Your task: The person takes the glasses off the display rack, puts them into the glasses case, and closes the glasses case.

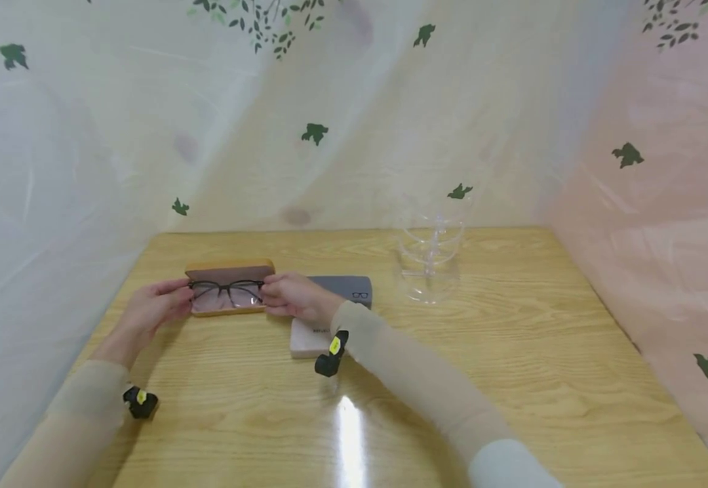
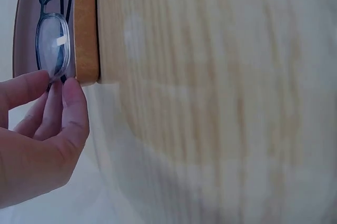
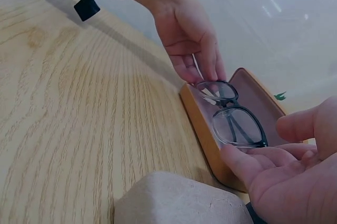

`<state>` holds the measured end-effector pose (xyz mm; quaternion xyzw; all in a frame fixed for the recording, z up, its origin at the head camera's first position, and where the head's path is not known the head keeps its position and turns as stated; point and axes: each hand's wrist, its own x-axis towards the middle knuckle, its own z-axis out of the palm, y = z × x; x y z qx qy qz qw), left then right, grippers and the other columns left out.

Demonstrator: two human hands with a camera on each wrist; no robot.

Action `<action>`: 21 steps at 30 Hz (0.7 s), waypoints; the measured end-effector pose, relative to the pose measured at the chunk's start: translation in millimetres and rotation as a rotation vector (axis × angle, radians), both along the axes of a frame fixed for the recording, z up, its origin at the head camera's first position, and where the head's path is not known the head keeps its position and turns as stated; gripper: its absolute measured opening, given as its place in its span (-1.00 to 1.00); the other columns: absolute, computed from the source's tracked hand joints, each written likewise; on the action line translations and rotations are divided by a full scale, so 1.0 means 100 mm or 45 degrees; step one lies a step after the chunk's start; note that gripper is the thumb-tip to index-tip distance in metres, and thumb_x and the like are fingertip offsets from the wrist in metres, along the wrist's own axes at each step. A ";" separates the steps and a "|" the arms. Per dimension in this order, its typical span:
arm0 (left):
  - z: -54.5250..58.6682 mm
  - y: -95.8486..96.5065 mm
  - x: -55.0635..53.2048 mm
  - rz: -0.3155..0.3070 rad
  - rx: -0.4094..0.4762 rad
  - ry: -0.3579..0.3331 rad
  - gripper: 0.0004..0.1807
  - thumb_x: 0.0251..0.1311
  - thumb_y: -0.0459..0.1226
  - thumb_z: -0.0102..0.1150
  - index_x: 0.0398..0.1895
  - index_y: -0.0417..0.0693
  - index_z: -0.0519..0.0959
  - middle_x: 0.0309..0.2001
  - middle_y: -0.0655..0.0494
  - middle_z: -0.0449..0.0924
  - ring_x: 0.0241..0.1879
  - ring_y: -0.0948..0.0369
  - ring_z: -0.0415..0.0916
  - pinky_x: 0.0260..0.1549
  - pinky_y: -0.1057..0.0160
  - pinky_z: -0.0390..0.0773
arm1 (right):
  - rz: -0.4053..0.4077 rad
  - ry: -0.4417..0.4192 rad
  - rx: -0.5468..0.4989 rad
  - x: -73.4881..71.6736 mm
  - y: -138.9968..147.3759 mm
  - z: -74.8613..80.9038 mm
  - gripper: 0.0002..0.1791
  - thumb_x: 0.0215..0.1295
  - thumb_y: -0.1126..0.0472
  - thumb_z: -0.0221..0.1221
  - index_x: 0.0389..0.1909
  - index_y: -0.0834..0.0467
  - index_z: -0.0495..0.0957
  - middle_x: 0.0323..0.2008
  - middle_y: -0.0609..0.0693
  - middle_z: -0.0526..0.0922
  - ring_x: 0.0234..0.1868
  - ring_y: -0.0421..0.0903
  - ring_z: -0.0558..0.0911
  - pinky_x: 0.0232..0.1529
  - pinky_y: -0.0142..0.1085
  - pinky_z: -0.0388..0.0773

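Note:
A pair of black-framed glasses (image 1: 225, 287), temples folded behind the lenses, lies level over the opened orange glasses case (image 1: 230, 263) with its mauve lining. At the glasses' left end, my left hand (image 1: 154, 310) pinches the frame corner; thumb and fingertips close on it in the left wrist view. Around the opposite end is my right hand (image 1: 299, 297), its fingers curled at the frame corner and hinge. In the right wrist view the lower lens rim (image 3: 239, 145) meets the right fingertips, and the case wall (image 3: 197, 129) stands just beside the glasses.
Right of the orange case lie a dark grey glasses case (image 1: 349, 286) with a small glasses print and a pale case (image 1: 306, 341), both partly hidden by my right arm. A clear tiered display stand (image 1: 430, 268) stands farther right, near the leaf-patterned backdrop (image 1: 360, 163).

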<state>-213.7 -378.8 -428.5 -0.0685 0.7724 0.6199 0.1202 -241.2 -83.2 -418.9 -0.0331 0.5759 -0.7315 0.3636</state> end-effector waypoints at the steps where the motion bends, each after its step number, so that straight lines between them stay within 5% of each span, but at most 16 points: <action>1: 0.02 0.02 0.00 -0.016 -0.054 0.015 -0.29 0.50 -0.24 0.10 0.53 -0.42 0.08 0.05 0.19 0.63 -0.15 0.51 0.59 -0.07 0.41 0.62 | -0.003 0.001 -0.003 -0.01 0.00 0.00 -0.38 0.54 0.40 0.01 0.53 0.38 0.08 0.40 0.33 0.34 0.43 0.20 0.35 0.31 -0.05 0.43; 6: 0.09 0.08 -0.02 -0.066 -0.227 0.017 -0.28 0.54 -0.12 0.01 0.54 -0.38 0.08 0.44 -0.35 0.21 -0.09 0.52 0.53 -0.01 0.37 0.61 | -0.018 0.001 -0.002 -0.07 0.00 -0.01 -0.40 0.54 0.41 0.00 0.51 0.41 0.11 0.36 0.36 0.38 0.38 0.23 0.41 0.25 -0.06 0.50; 14: 0.13 0.15 -0.02 -0.070 -0.263 -0.018 -0.26 0.55 -0.07 -0.02 0.55 -0.39 0.07 0.45 -0.37 0.19 0.22 0.17 0.47 0.07 0.31 0.58 | 0.010 -0.030 0.016 -0.12 0.05 0.02 -0.42 0.55 0.38 -0.01 0.50 0.42 0.13 0.40 0.36 0.34 0.38 0.21 0.40 0.25 -0.06 0.50; 21: 0.11 0.13 -0.02 -0.099 -0.279 -0.023 -0.21 0.56 -0.06 -0.05 0.54 -0.46 -0.02 0.44 -0.40 0.20 0.28 0.08 0.42 0.09 0.30 0.57 | 0.026 -0.036 0.034 -0.13 0.04 0.01 -0.44 0.56 0.39 -0.06 0.50 0.44 0.11 0.40 0.40 0.31 0.39 0.25 0.38 0.26 -0.05 0.48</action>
